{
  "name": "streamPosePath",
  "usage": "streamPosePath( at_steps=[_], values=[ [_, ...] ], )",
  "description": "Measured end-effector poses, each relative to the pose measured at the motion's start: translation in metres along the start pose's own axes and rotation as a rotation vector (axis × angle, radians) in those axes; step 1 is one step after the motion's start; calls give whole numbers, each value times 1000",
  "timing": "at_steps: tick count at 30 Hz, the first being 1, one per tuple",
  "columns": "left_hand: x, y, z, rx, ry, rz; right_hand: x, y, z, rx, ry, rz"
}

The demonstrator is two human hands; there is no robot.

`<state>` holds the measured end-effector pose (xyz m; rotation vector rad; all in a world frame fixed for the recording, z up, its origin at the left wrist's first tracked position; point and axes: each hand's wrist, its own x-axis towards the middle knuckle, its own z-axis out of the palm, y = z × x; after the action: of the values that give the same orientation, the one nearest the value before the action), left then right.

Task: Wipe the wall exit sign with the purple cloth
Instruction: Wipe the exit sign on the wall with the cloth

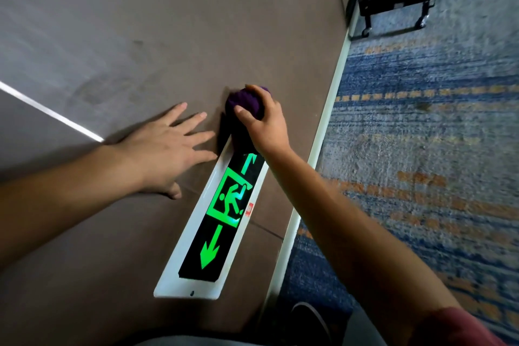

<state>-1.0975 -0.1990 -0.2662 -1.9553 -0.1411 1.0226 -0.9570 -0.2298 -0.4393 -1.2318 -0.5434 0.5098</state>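
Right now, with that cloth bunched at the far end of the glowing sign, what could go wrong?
The purple cloth, balled in the right hand, sits mostly on the wall past the exit sign, so the lit panel may be missed. The left hand, flat beside the frame, could leave smudges.

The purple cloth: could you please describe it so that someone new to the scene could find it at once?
Start at the brown wall and find the long white-framed exit sign with lit green arrows. At its far end, the right hand grips the purple cloth, bunched into a ball. It is the only purple thing there.
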Motion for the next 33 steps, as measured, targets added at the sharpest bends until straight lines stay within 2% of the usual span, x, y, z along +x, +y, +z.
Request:
streamPosePath(
  at_steps=[4,9,11,15,19,23,28,33],
  values=[
    [4,4,3,7,0,25,-8,21,-1,-152,64,-51],
    [0,0,11,30,15,61,-11,62,-2,-141,205,163],
    [-1,1,13,25,15,69,-14,78,-5,-151,212,242],
    [-1,3,13,12,27,70,-28,108,-12,-347,189,292],
    [0,2,13,20,33,65,-37,118,-15,-335,171,339],
    [0,0,15,24,56,66,-24,101,-16,-387,196,246],
    [-6,-1,26,63,113,82,-10,42,-2,-242,200,109],
    [-27,-1,37,70,148,59,-24,1,13,-187,57,-150]
  ],
)
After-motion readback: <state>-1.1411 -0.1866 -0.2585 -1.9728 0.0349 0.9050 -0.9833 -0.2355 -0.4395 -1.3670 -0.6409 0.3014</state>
